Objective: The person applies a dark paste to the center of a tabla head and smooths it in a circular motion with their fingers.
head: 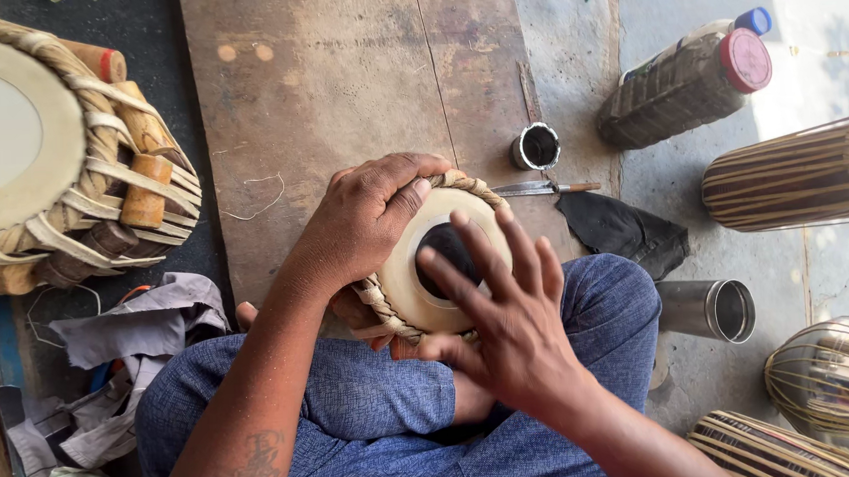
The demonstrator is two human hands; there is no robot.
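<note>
Left hand clamped over the upper-left rim of a small drum, thumb laid across the braided edge, fingers wrapped down the shell. Right hand spread flat, fingers splayed and extended over the pale drumhead, tips above the black central spot; gripping nothing. Drum tilted on its side, wedged against the crossed legs in blue trousers, at the near edge of a brown wooden board lying on the floor.

Board bare across its far half, save a loose thread toward its left edge; open room there beyond the drum. Just off the board's right edge: a small round tin, open, dark inside; a slim metal tool with a wooden handle lying crosswise; a black cloth crumpled beside it.

Far right corner: a plastic bottle lying on its side, red cap, packed with dark contents; a second, blue cap behind it. Steel tumbler on its side beside the right knee, mouth facing right, interior in shadow. Striped drum shells along the right edge.

Left edge: a larger laced drum with wooden pegs, pale head up; grey rags heaped below it.
</note>
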